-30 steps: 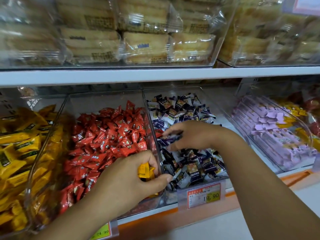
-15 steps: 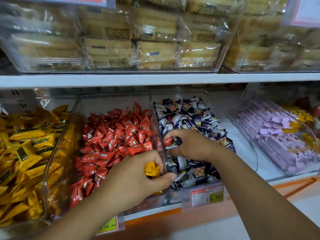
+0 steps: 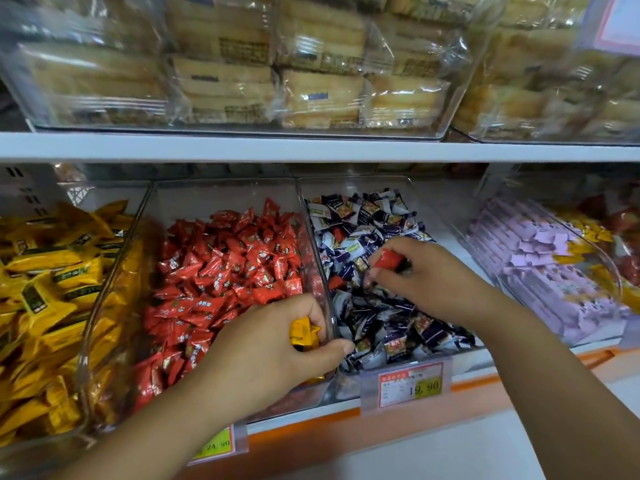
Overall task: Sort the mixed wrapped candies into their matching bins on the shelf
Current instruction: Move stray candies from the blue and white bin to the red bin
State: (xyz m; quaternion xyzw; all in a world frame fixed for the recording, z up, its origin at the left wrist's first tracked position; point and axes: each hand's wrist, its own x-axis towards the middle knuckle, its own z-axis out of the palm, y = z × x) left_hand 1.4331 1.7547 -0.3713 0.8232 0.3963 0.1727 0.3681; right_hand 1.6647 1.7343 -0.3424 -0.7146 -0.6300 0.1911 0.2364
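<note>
Our right hand (image 3: 426, 277) pinches a red candy (image 3: 389, 260), just lifted from the blue bin (image 3: 349, 190) | left hand (image 3: 270, 355) still grips yellow candy (image 3: 304, 337) | we judge red bin (image 3: 225, 195) next.

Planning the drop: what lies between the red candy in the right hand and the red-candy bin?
Head view: dark-and-white candies, a stray red candy among them, and the clear bin wall.

A white shelf board (image 3: 311, 148) runs across the upper frame. Above it, clear tubs (image 3: 457, 98) hold pale wrapped pastries (image 3: 322, 98), their plastic glinting in soft, even light. At far left is a slotted white back panel (image 3: 24, 192). Along the bottom an orange strip (image 3: 304, 434) edges the lower shelf (image 3: 519, 367) and carries price tags (image 3: 410, 384) — below lies a pale grey surface (image 3: 415, 455).
</note>
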